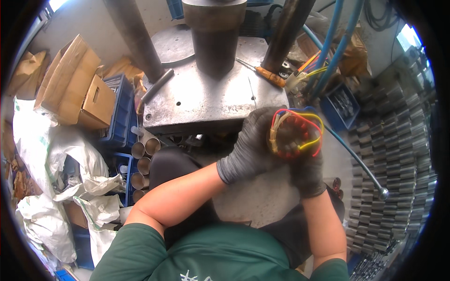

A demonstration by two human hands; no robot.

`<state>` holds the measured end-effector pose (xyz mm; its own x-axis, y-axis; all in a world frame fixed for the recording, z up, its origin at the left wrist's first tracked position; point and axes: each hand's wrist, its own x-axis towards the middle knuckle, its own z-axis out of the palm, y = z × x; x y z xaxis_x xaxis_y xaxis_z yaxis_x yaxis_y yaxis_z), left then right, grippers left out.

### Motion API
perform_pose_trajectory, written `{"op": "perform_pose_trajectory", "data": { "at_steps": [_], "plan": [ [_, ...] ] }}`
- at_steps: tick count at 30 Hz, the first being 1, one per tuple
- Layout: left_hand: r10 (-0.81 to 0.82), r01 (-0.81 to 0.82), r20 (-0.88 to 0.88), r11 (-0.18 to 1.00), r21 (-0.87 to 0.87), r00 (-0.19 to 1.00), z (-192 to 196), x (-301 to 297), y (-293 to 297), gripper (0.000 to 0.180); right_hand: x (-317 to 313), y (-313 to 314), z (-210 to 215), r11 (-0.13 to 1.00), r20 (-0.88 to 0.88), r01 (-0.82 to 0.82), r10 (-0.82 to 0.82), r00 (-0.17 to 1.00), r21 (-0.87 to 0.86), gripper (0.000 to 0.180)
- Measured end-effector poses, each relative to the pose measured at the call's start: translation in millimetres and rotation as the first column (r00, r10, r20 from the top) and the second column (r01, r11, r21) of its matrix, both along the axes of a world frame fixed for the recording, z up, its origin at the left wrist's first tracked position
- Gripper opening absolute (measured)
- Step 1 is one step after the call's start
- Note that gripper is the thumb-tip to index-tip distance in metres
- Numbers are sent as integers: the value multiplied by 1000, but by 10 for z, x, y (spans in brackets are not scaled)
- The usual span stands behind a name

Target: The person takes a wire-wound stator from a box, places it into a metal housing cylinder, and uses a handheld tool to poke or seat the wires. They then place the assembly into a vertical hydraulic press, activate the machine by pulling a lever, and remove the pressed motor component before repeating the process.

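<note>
A round wound motor stator (pixel 294 136) is held up in front of the metal press table, a little right of the middle. Red, yellow and blue lead wires loop around its upper rim, and red bits show inside the ring. My left hand (pixel 248 143), in a dark grey glove, grips it from the left side. From below and to the right, my right hand (pixel 307 172), gloved alike, closes on it too. The fingertips of both hands are partly hidden by the stator and slightly blurred.
The press table (pixel 206 100) carries a thick ram (pixel 214 51), a short metal rod (pixel 157 86) and a wooden-handled tool (pixel 270 77). A ball-ended lever (pixel 361 161) reaches out at right, before stacked metal cylinders (pixel 393 154). Cardboard boxes (pixel 70 84), blue crates (pixel 123 112) and white sacks (pixel 47 140) crowd the left.
</note>
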<state>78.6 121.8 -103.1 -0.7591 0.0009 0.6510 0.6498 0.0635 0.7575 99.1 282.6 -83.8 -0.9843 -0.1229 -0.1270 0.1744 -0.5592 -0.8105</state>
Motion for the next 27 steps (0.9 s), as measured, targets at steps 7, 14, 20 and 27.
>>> {"op": "perform_pose_trajectory", "data": {
  "at_steps": [7,14,20,27],
  "plan": [
    [43,-43,-38,999,15,998,265,-32,-205,67,-37,155,-177,998,40,-52,51,998,32,43],
    [-296,230,259,938,259,919,61,-152,-315,100,-288,-34,-210,178,-531,517,492,690,837,53],
    [-674,357,189,582,730,714,283,-143,-583,69,-701,-49,-469,-192,-357,662,717,599,725,66],
    [-874,278,-38,113,954,484,305,-243,-688,85,-1074,-293,-517,-299,-207,624,767,607,722,49]
  ]
}}
